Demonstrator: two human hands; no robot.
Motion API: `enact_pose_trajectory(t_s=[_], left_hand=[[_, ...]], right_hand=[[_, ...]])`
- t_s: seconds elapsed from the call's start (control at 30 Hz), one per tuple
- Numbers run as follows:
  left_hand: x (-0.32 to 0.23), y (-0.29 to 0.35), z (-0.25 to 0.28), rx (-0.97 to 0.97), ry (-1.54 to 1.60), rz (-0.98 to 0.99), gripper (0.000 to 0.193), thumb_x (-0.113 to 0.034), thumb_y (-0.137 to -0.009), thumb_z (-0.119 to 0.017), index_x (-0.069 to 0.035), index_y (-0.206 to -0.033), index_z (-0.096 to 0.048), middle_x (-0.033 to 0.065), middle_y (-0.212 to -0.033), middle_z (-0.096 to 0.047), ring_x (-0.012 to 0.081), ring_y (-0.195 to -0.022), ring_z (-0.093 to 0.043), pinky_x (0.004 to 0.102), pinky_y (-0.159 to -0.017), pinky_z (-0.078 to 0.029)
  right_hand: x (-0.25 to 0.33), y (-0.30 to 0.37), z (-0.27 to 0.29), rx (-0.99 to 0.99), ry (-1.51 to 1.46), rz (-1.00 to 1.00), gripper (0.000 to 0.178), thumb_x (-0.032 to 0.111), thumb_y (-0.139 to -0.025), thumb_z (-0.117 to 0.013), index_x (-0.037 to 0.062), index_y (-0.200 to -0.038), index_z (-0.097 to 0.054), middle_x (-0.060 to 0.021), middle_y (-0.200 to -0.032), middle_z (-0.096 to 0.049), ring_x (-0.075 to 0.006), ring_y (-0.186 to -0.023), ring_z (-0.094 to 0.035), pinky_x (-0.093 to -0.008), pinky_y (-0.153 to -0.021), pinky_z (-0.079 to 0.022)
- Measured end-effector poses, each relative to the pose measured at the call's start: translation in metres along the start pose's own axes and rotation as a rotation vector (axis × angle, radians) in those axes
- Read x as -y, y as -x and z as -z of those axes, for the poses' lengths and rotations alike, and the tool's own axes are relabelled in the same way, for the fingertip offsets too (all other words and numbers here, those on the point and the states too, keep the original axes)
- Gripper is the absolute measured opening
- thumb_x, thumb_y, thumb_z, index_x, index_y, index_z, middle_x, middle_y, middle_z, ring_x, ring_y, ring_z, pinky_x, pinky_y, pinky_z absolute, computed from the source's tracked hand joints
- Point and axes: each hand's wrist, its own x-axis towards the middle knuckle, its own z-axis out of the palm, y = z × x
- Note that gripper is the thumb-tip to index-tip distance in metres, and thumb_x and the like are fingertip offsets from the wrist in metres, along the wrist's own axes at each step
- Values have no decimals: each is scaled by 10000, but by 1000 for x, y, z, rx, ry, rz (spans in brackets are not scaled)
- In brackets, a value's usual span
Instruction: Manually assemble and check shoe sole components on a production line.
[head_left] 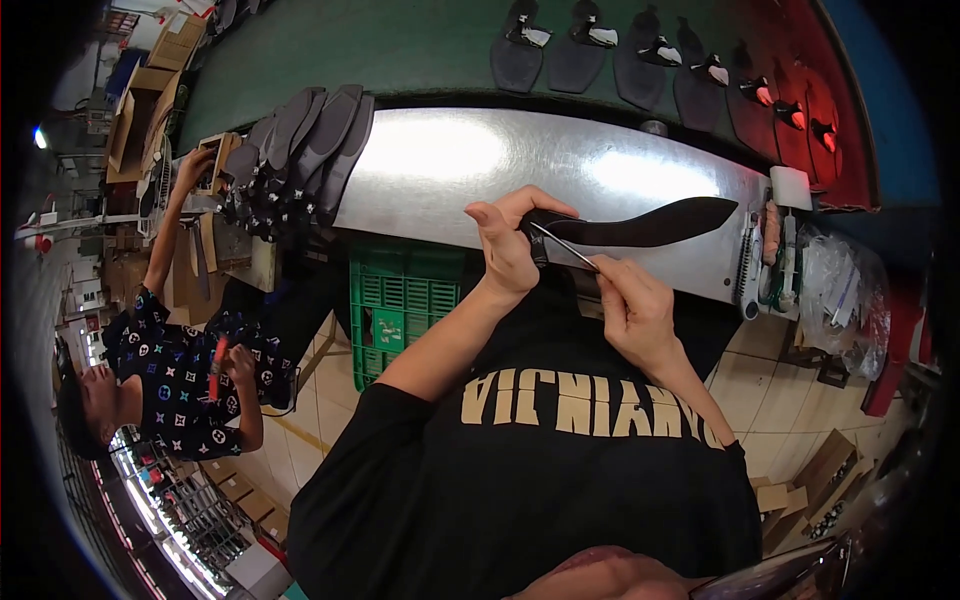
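A dark, curved shoe sole [655, 226] is held tilted on its side above the metal worktop. My left hand [508, 248] closes its fingers round the sole's left end, thumb raised. In my right hand [638, 303], the fingertips pinch a thin metal rod [565, 245], like an awl. The rod slants up and left to the black part at the sole's left end, beside my left hand. Whether its tip touches or enters that part I cannot tell. My right fingers hide the rod's other end.
A shiny metal worktop [430, 160] spans the front. Stacked dark soles [320, 140] lie left; more soles [575, 50] line the green belt [400, 50]. Brushes [785, 240] and a plastic bag [840, 290] are right. A green crate [405, 305] and a co-worker [190, 350] are left.
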Motion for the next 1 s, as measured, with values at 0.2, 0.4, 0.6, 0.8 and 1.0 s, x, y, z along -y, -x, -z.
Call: enact_pose_trajectory(t_s=[0.2, 0.4, 0.6, 0.8, 1.0], left_hand=[[8, -3, 5, -60, 274, 260, 1021, -855, -829, -53, -18, -781, -635, 68, -742, -659, 166, -755, -625, 255, -729, -484], [12, -9, -10, -161, 1166, 752, 572, -674, -841, -596, -115, -719, -590, 35, -661, -543, 203, -745, -577, 417, -862, -473], [30, 1, -22, -33, 1303, 750, 650, -727, -881, -461, -125, -647, -524, 28, -687, -533, 226, -740, -552, 404, -824, -459], [30, -2, -21, -3, 1313, 729, 847, -863, -830, -266, -73, -639, -505, 93, -692, -573, 250, -642, -544, 378, -696, -475], [33, -6, -9, -25, 1139, 675, 879, -899, -799, -224, -76, -669, -503, 103, -680, -561, 246, -615, -547, 390, -647, -473]], right_hand=[[15, -2, 2, 102, -132, 0, 245, -100, -799, -609, -13, -1025, -647, -128, -752, -614, -252, -629, -623, -318, -565, -487], [9, -9, 7, -61, -26, -76, 167, -34, -839, -624, 21, -995, -647, -139, -795, -634, -307, -670, -640, -368, -589, -503], [7, -5, -3, -17, 23, -63, 57, 11, -867, -629, 15, -917, -602, -144, -780, -600, -340, -657, -611, -385, -577, -482], [5, 1, -13, -39, 14, -64, 55, 2, -862, -625, 15, -905, -593, -145, -761, -592, -341, -660, -611, -390, -573, -481], [13, 1, -17, 57, -71, -45, 56, 2, -849, -627, 23, -890, -595, -138, -764, -594, -331, -666, -616, -388, -581, -493]])
